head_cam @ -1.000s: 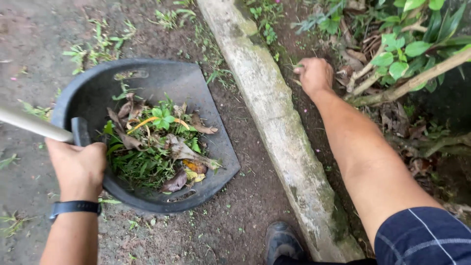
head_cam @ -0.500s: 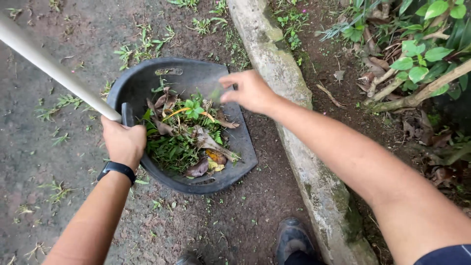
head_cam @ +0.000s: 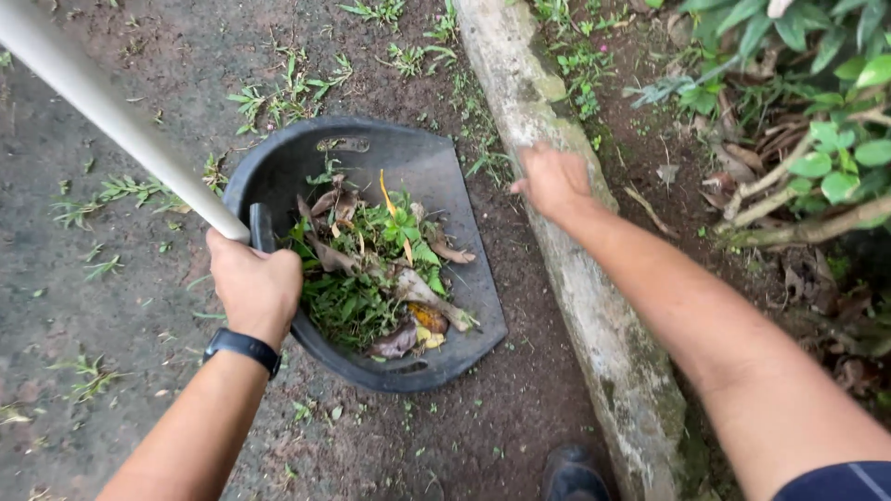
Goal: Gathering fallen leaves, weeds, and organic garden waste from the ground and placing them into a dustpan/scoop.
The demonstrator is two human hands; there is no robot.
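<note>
Our left hand (head_cam: 255,283) has its fingers wrapped tight around the lower end of a pale handle (head_cam: 111,121), which slants up and away from them toward the top left corner. Just beyond those fingers stands the black upright post of the dark dustpan (head_cam: 436,172), and the pan rests flat on the bare soil (head_cam: 93,306) with its open lip pointing toward our shoe (head_cam: 574,473). The heap of weeds and dead leaves (head_cam: 371,269) lies inside the pan, just to the right of the left fingers, green on top with a few brown and yellow pieces near the lip.

Our right hand (head_cam: 554,178) hovers over the concrete kerb (head_cam: 603,325), well apart from the pan's rim, back of the hand up. Its fingers curl downward and are blurred, so we cannot tell whether they hold anything or are empty.

We judge the step in hand to be hand-picking litter across the kerb while the left hand keeps the pan steady. More dry leaves and twigs lie in the planted bed (head_cam: 742,158) past the right fingers. Any further pick there calls, we think, for a reach across the kerb, a pinch low at the soil, and the pan kept still and close enough to take the load.
</note>
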